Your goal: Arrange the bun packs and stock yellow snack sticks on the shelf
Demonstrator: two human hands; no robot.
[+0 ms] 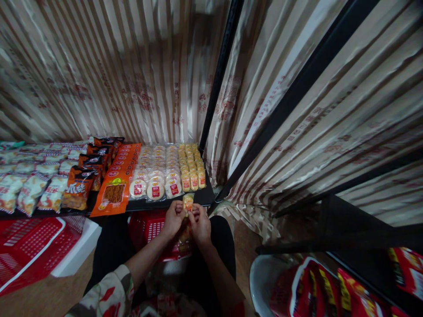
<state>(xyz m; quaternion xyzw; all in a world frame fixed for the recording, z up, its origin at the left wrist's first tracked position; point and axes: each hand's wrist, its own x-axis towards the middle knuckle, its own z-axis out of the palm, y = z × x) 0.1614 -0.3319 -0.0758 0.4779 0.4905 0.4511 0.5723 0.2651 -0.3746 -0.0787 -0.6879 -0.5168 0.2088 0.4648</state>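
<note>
A small yellow snack packet (188,202) with an orange-red label is pinched between my two hands, just off the shelf's front edge. My left hand (174,219) grips its left side, and my right hand (200,224) has its right side and lower edge. Beyond my fingers, similar yellow packets (193,169) stand in close rows on the black shelf (206,196). To their left are rows of clear-wrapped round white crackers (156,189) with red labels. Below my hands a red basket (153,230) sits between my knees, with packets partly hidden in it.
Orange flat snack packs (114,193), black-and-orange bags (78,187) and white bags (33,193) fill the shelf's left. A red basket (29,246) lies below. Black metal posts (222,75) stand before striped curtains (148,66). Red bags (358,293) and a pale tub (261,281) are at lower right.
</note>
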